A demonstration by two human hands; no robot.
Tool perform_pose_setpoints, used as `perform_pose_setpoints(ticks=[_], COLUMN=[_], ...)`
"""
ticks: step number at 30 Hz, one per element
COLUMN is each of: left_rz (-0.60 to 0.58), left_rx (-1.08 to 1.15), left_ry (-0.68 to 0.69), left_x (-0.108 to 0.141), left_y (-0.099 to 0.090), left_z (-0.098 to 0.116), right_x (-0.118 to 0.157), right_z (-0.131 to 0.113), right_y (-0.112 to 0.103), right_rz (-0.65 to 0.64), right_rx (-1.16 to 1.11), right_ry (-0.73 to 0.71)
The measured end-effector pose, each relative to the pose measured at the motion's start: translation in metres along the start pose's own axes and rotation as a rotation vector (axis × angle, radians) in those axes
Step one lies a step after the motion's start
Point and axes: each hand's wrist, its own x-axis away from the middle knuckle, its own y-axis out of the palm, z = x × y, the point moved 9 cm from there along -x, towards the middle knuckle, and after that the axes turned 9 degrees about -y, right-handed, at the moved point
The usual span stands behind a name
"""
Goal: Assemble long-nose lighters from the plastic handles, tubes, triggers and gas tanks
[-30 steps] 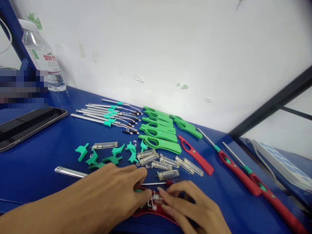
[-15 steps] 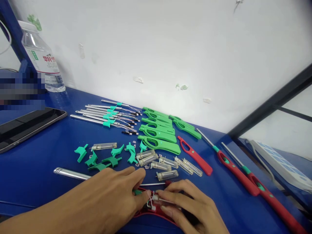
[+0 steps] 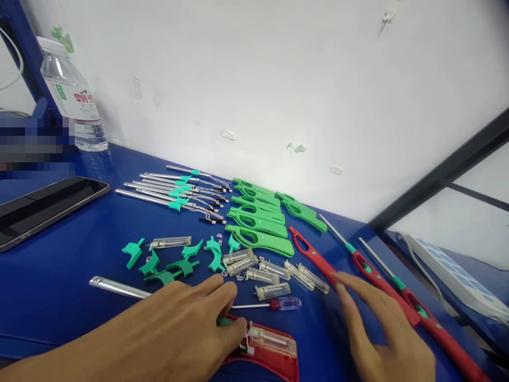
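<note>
My left hand (image 3: 199, 323) is closed on a red lighter half-shell (image 3: 278, 361) near the front edge, its fingers over the trigger area. Inside the shell lie a clear fuel tank (image 3: 274, 341) and white wires; a metal lighter tube (image 3: 119, 287) extends left, partly behind the hand. My right hand (image 3: 382, 329) is open at the right, thumb and index fingertips at the lower end of another red half-shell (image 3: 314, 255). Whether they grip it is unclear. A screwdriver (image 3: 285, 303) with a clear and red handle lies just beyond the left hand.
Several green half-shells (image 3: 258, 241), metal tubes (image 3: 149, 198) with wires, turquoise triggers (image 3: 133, 252) and clear tanks (image 3: 272, 291) cover the blue table. Two red lighters (image 3: 382, 278) lie right. A phone (image 3: 51, 207), a water bottle (image 3: 73, 101) and a power strip (image 3: 457, 270) stand around.
My right hand has left the fuel tank in the held shell and moved right to the loose red half-shell. The screwdriver handle is uncovered. My left hand stays put.
</note>
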Motion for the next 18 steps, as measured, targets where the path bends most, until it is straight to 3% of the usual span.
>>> perform_pose_setpoints(ticks=[3,7,13,18], left_rz=[0.019,0.072,0.167,0.175], left_rx=[-0.031,-0.055,-0.109,-0.044], left_ry=[0.000,-0.027,-0.112,-0.125], left_x=[-0.002,0.001,-0.006,-0.013], left_y=[-0.008,-0.018,-0.033,-0.048], left_z=[0.005,0.000,-0.021,-0.027], right_x=[0.000,0.002,0.005,0.010], right_z=[0.028,0.045,0.056,0.060], right_y=[0.013,0.027,0.024,0.027], right_rz=[-0.106,-0.227,-0.242,-0.286], right_rx=[0.035,0.022,0.094,0.183], right_ry=[0.022,0.087,0.139,0.114])
